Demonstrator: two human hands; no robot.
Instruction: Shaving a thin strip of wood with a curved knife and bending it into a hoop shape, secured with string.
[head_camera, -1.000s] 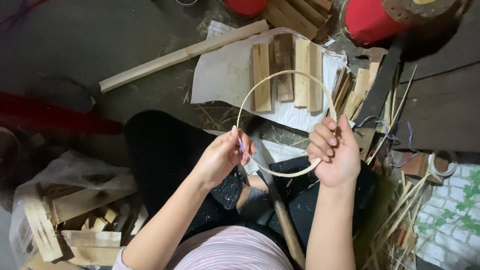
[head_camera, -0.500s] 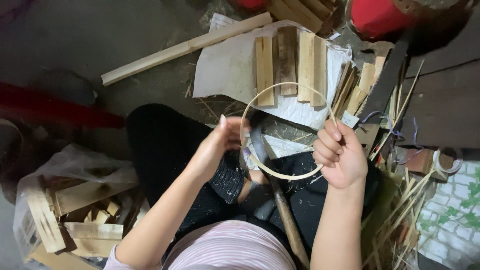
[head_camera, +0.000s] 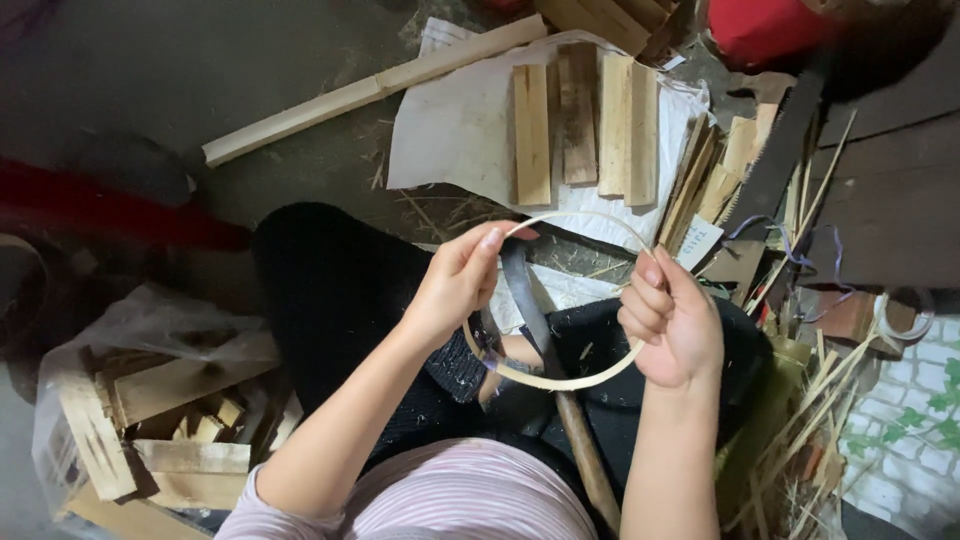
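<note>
Both hands hold a thin bamboo strip bent into a ring (head_camera: 575, 382) above my lap. My left hand (head_camera: 457, 285) pinches the ring's upper left side between thumb and fingers. My right hand (head_camera: 673, 325) is closed around its right side. A long knife with a dark blade (head_camera: 524, 298) and a wooden handle (head_camera: 585, 462) lies across my lap under the ring, between my black-clad legs.
Several flat wood pieces (head_camera: 585, 125) lie on a pale sheet (head_camera: 455, 130) ahead. A long wooden slat (head_camera: 370, 90) lies on the ground at upper left. A plastic bag of wood offcuts (head_camera: 150, 410) sits at left. Bamboo strips (head_camera: 810, 440) and a saw (head_camera: 775, 165) are at right.
The view has tilted and the hands sit lower in it. My left hand shifted up along the ring's left side. The right hand keeps its grip.
</note>
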